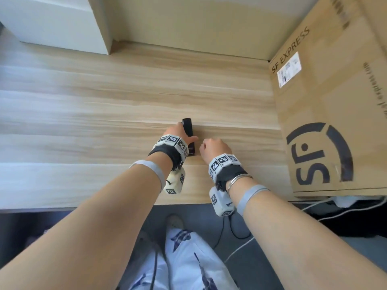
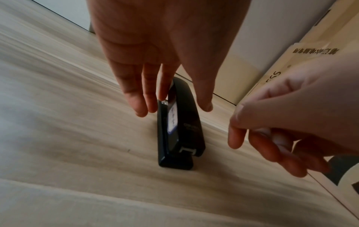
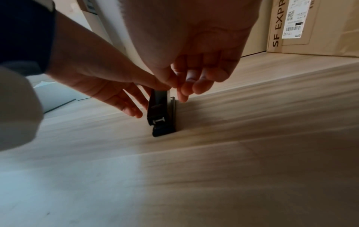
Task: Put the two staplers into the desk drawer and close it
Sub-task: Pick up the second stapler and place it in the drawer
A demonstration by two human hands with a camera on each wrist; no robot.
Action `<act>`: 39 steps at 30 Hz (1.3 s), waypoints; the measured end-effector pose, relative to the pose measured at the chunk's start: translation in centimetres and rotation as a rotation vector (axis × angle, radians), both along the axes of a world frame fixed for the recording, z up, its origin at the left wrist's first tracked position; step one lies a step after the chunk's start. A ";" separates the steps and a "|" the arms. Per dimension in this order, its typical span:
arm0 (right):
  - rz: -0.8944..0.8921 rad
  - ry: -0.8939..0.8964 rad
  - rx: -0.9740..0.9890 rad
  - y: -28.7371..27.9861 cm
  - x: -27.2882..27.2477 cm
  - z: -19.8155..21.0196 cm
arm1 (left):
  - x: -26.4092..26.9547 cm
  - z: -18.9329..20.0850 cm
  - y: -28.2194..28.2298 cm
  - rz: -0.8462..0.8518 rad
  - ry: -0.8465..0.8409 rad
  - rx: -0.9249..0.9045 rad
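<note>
One black stapler [image 1: 187, 130] [image 2: 184, 122] [image 3: 161, 116] lies on its side on the light wooden desk [image 1: 83, 122], with a white label on its upturned face. My left hand [image 1: 184, 132] [image 2: 174, 109] [image 3: 149, 100] hovers right over it, straight fingers down its left side and the thumb on its right. I cannot tell whether it presses the stapler. My right hand [image 1: 211, 146] [image 2: 272, 145] [image 3: 186, 89] is just right of the stapler with loosely curled fingers and holds nothing that I can make out. No second stapler and no drawer are in view.
A large SF Express cardboard box [image 1: 326, 101] stands on the desk's right side, close to my right hand. A white block [image 1: 56, 24] sits at the back left. The desk's front edge [image 1: 83, 206] is near my forearms, with cables [image 1: 236, 233] on the floor below.
</note>
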State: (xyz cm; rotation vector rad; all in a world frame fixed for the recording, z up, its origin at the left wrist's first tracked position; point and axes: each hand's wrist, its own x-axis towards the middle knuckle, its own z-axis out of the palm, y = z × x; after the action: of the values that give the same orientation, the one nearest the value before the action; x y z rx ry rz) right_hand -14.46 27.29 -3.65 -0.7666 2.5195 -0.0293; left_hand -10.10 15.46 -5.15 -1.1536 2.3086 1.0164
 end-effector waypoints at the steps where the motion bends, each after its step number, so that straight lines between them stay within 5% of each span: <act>1: -0.003 -0.003 0.001 0.1 -0.2 -0.2 | -0.2 -0.2 0.0 0.003 -0.007 0.000; 9: 0.002 -0.019 0.005 -0.5 -0.2 -0.9 | 0.2 -0.3 -0.2 0.047 -0.046 0.020; 19: 0.144 -0.021 -0.017 -4.7 4.1 0.0 | 7.3 1.5 -4.2 0.133 0.000 -0.041; 39: 0.617 -0.091 -0.050 -13.8 28.3 -0.5 | 39.4 4.0 -8.3 0.507 -0.060 -0.241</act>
State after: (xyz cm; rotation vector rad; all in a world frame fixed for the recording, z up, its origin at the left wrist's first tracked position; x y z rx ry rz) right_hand 13.87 13.46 -4.14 -1.4900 2.1052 0.0820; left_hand 29.27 7.14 -1.19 -1.9045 2.1815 0.8546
